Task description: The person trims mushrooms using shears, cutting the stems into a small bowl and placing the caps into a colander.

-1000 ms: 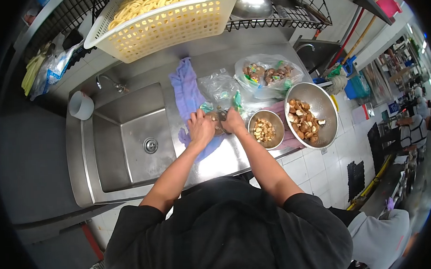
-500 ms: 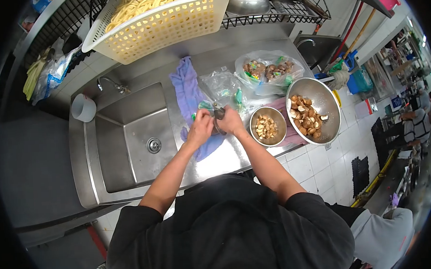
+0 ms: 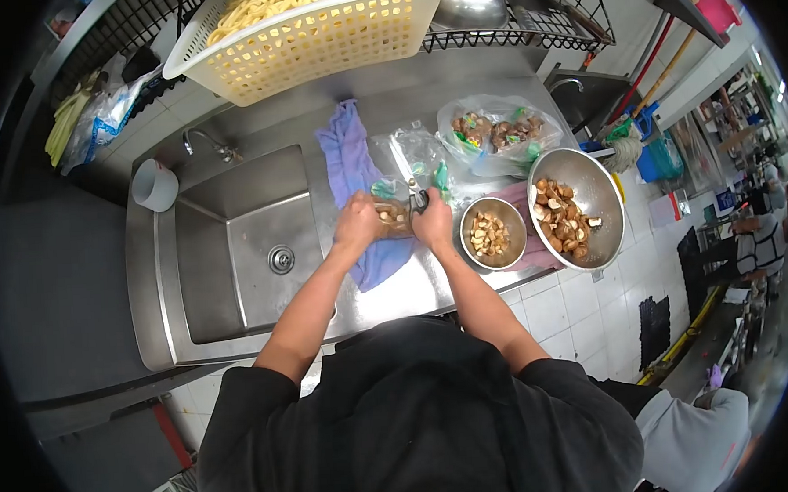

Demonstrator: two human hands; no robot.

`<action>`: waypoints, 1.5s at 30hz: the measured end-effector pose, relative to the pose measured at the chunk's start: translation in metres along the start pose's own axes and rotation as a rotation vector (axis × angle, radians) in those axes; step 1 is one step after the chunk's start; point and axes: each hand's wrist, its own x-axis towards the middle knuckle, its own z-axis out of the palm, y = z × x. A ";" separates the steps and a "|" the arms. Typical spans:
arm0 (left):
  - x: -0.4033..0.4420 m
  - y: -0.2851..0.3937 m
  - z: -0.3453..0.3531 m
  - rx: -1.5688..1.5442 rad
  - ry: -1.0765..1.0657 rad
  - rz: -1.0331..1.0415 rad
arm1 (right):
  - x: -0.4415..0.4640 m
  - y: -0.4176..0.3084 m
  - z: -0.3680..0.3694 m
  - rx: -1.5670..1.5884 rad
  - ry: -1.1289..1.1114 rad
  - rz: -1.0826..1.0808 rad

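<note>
My left hand [image 3: 356, 223] is closed on the left end of a clear bag of mushrooms [image 3: 394, 218], with pale and brown pieces showing through the plastic. My right hand [image 3: 433, 223] grips the black handles of a pair of scissors [image 3: 403, 161], blades pointing away from me. That hand also touches the bag's right end; whether it pinches the plastic is hard to see. Under the bag and my left hand lies a purple cloth [image 3: 348, 151]. Crumpled clear plastic [image 3: 425, 143] with green print sits just beyond the scissors.
Right of my hands stand a steel bowl of cut pieces [image 3: 513, 250] and a colander [image 3: 604, 193] of brown mushrooms. Behind them is a plastic bag of packaged mushrooms [image 3: 540, 156]. A sink [image 3: 246, 283] lies left; a basket of noodles [image 3: 316, 60] overhangs the back. Another person [image 3: 697, 435] stands right.
My hands have moved apart, and the bag of mushrooms now shows between them. The scissors have turned so their blades point away from me.
</note>
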 end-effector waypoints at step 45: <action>-0.048 0.126 0.049 -0.175 -0.120 0.025 | -0.125 0.117 -0.185 0.670 -0.452 0.278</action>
